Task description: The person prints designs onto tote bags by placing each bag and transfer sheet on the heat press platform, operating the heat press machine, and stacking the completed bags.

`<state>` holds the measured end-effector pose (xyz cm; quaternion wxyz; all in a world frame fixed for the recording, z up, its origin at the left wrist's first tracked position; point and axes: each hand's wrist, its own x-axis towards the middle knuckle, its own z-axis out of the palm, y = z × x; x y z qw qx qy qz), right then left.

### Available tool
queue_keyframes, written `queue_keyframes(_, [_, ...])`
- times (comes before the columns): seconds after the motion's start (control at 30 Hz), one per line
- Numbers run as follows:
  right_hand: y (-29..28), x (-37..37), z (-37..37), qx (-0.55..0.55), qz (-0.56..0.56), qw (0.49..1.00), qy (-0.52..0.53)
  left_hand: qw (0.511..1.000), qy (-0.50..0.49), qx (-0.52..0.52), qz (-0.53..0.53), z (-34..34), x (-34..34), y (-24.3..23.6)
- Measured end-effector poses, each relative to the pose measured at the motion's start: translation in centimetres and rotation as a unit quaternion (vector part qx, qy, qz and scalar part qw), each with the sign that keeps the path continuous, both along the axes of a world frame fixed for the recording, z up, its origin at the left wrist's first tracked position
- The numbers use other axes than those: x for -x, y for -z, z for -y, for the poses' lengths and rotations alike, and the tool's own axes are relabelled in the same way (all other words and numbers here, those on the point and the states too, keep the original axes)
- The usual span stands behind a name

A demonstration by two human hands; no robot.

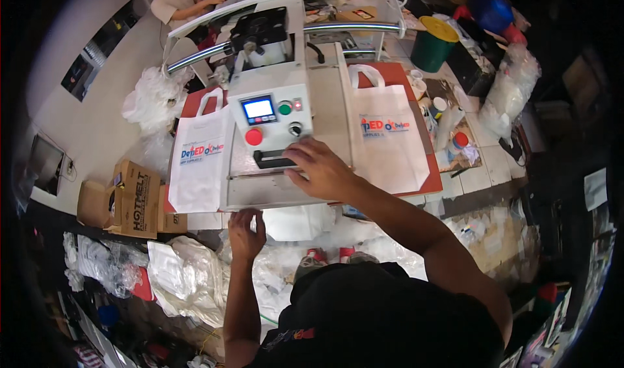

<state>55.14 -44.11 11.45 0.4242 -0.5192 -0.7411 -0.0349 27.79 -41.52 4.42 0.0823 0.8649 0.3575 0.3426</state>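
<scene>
Handle (pixel 274 159) near frame centre is touched by the bent right grip (pixel 323 170); left grip (pixel 247 233) is curled below it; whether either is clenched cannot be told. One press (pixel 270 87) is flanked by two white bags (pixel 390 160).

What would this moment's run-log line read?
Right hand: at handle | left hand: at platen's front edge | screen: lit | left bag, right bag: flanking press

The press (pixel 276 85) at 11 o'clock looks like smooth painted metal; its rail (pixel 364 27), between 12 and 1, glossy bare metal. Left bag (pixel 198 187) at 9 and right bag (pixel 390 163) at 2: matt cloth-like fabric. Box (pixel 140 202) at 9: matt cardboard. Wrap (pixel 513 85) at 2: shiny, crinkled plastic.
</scene>
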Motion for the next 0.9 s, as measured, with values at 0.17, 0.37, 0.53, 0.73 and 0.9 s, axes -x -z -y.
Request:
queue_keyframes(0.17, [-0.1,-1.3,-0.2,0.195,0.115,0.973,0.049,0.992,-0.034,0.121,-0.014,3.9,5.7,7.8])
queue_keyframes(0.37, [0.1,-4.8,2.3,0.218,0.126,0.947,0.201,0.945,-0.017,0.325,-0.042,5.1,10.9,13.7])
queue_keyframes(0.53, [0.6,-7.8,4.7,0.205,0.096,0.94,0.257,0.929,0.018,0.366,-0.05,1.7,15.2,15.5])
queue_keyframes(0.73, [1.3,-4.6,6.3,0.135,0.131,0.897,0.4,0.908,0.009,0.392,-0.147,-4.9,24.0,18.7])
queue_keyframes(0.9, [5.3,8.3,4.1,-0.029,-0.019,0.888,0.458,0.884,-0.026,0.419,-0.207,-9.0,33.2,21.7])
